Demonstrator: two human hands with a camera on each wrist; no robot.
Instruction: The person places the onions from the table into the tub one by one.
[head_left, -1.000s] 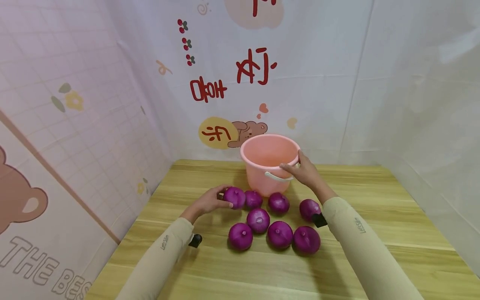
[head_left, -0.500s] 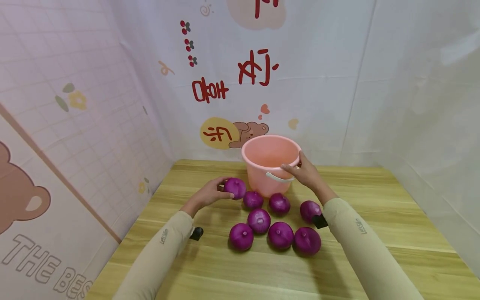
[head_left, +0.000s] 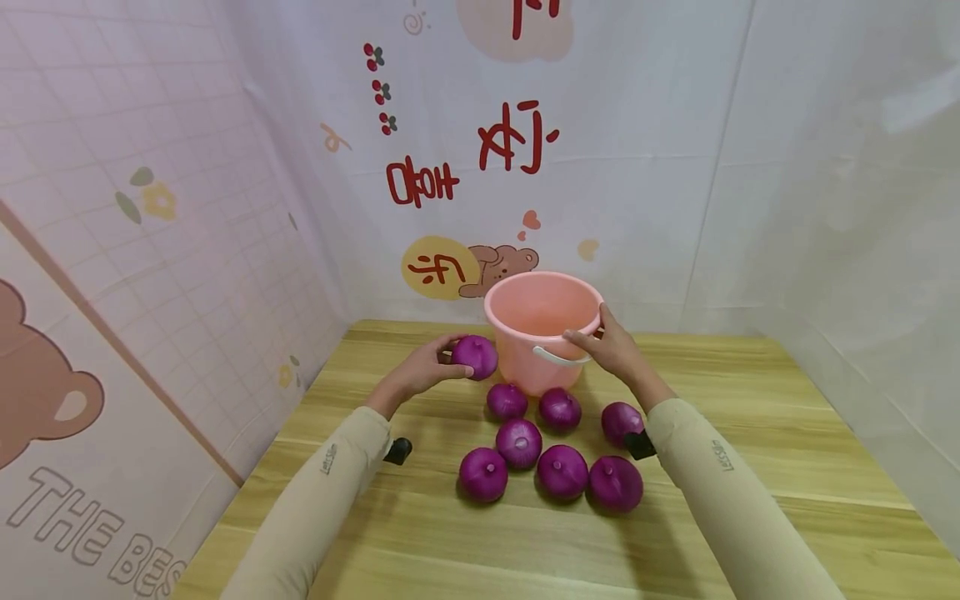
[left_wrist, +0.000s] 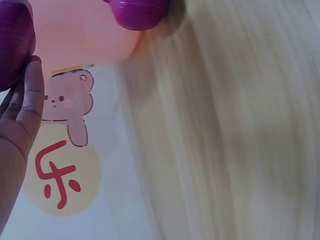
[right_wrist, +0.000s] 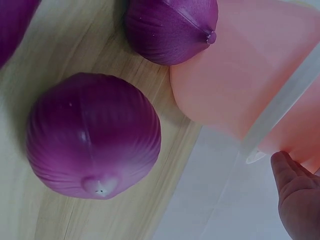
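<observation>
One purple onion (head_left: 475,357) sits snug in our left grip (head_left: 423,367), just beside the pink bucket (head_left: 517,360), and our right grip (head_left: 612,345) pinches its rim (head_left: 531,336), maybe so it won't tip.

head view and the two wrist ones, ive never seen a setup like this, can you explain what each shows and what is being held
No robot here: a person works with two bare hands. The widest picture comes from a camera worn on the head, looking forward and down. The other two come from cameras on each wrist, so they look tilted and close up.

The left hand holds a round, shiny purple onion beside the upright pink plastic bucket. The right hand grips the bucket's rim, near its white handle.

Seven other purple onions lie on the pale wood-grain table, in front of the bucket. Behind stands a white printed backdrop.
</observation>
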